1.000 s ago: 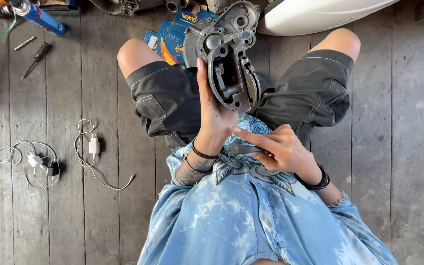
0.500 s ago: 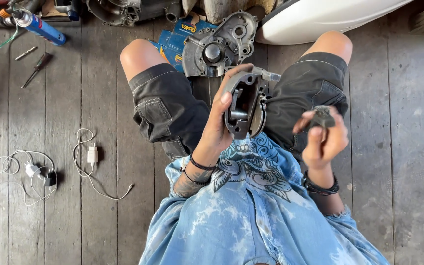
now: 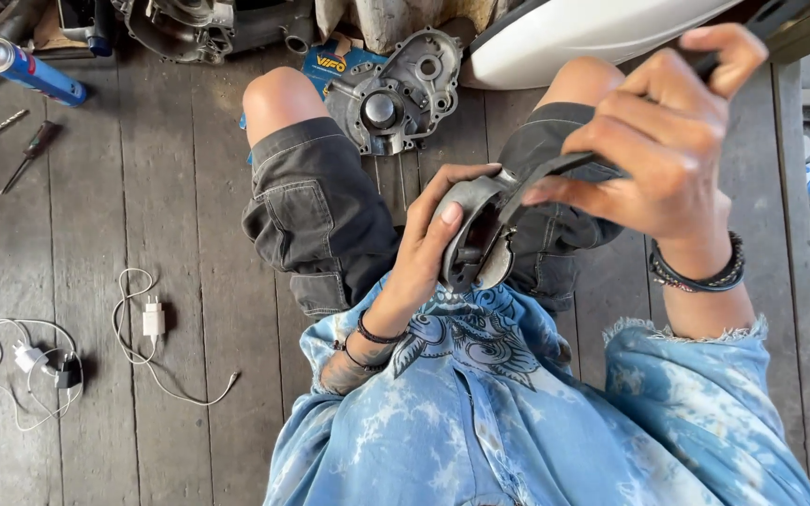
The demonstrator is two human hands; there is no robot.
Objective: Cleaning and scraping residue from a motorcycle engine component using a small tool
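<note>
My left hand (image 3: 433, 244) grips a grey metal engine cover (image 3: 476, 239) upright over my lap, between my knees. My right hand (image 3: 667, 141) is raised close to the camera and pinches a thin black gasket strip (image 3: 555, 169) that runs down to the cover's edge. On the plank floor past my knees lies a second grey engine casing (image 3: 396, 94) with round holes, resting on a blue box (image 3: 335, 66).
A larger engine block (image 3: 199, 23) sits at the top left, beside a blue spray can (image 3: 35, 75). A screwdriver (image 3: 30, 155) and a drill bit lie on the planks. White chargers with cables (image 3: 152, 323) lie at left. A white curved panel (image 3: 592, 33) is at top right.
My right hand has risen toward the camera, drawing the black gasket strip off the cover. My left hand has lowered the cover a little toward my lap.
</note>
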